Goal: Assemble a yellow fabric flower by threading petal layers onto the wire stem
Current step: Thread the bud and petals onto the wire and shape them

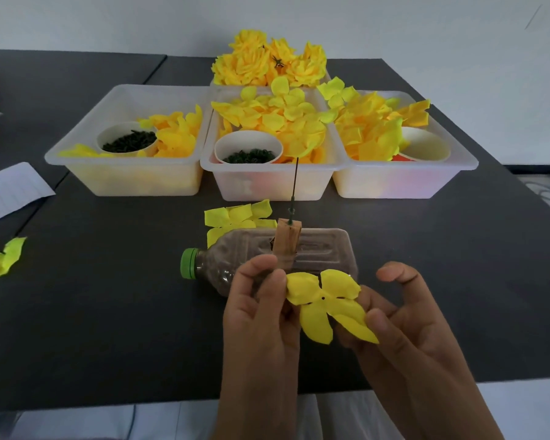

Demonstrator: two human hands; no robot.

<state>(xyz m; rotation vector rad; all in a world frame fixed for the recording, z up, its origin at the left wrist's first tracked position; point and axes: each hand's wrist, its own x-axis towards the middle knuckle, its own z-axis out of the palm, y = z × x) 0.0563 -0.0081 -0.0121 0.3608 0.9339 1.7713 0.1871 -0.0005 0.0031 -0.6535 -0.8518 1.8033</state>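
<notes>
petal layer (326, 301): one yellow piece with a small centre hole, held up over the table's near edge, just in front of the bottle.
left hand (261, 312): pinching the layer's left petal between thumb and fingertips, fingers curled on it.
right hand (404, 325): clamped on the lower right petal with thumb and fingers, index finger lifted off and free.
wire stem (294, 185): thin dark wire standing upright out of a wooden block (286, 241) on a brown bottle (280, 258) lying on its side with a green cap; tip bare, no yellow layer visible on it, only a small dark green fitting low down.
step in hand: looks like lining the hole up with the wire tip. Best bet: keep the layer flat and taut between both hands, hole dead over the tip, then slide straight down without bending the wire or tearing the fabric.
spare layers (235, 217): a few yellow pieces lying flat just behind the bottle, one more (4, 257) near the table's left edge.
trays (124, 179): three clear plastic ones in a row across the table's middle, full of yellow petals, with white cups of dark green bits; finished flowers (267, 61) piled behind, toward the far edge.
hard to tell: how the block is fixed to the bottle, partly behind the left hand; the right tray's cup contents; the objects cut off at the far left.
</notes>
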